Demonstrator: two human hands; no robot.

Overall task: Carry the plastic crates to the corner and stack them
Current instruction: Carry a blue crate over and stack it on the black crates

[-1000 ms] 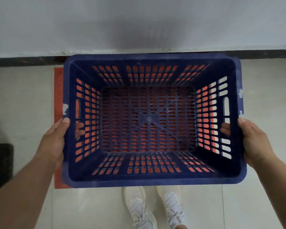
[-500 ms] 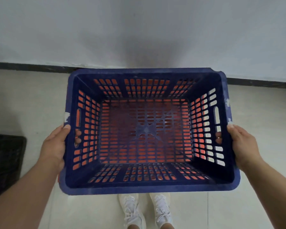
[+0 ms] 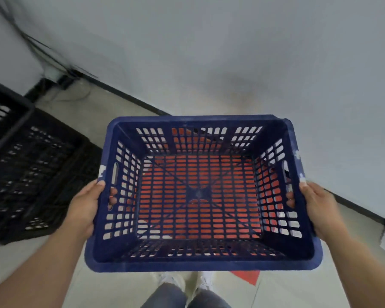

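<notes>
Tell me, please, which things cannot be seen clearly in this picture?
Head view only:
- Orange thing on the floor: mostly hidden under the blue crate.
- Black crates: blurred, cut by the left edge; count unclear.
- Fingertips of left hand and right hand: hidden behind the handles.
- Shoes: blurred.

Both forearms reach forward, bare to the frame's lower edge. The left hand (image 3: 85, 210) clamps one short side of the blue crate (image 3: 200, 263), fingers (image 3: 113, 196) curled through its handle slot (thumb along the rim). The right hand (image 3: 318, 210) mirrors it opposite.
</notes>
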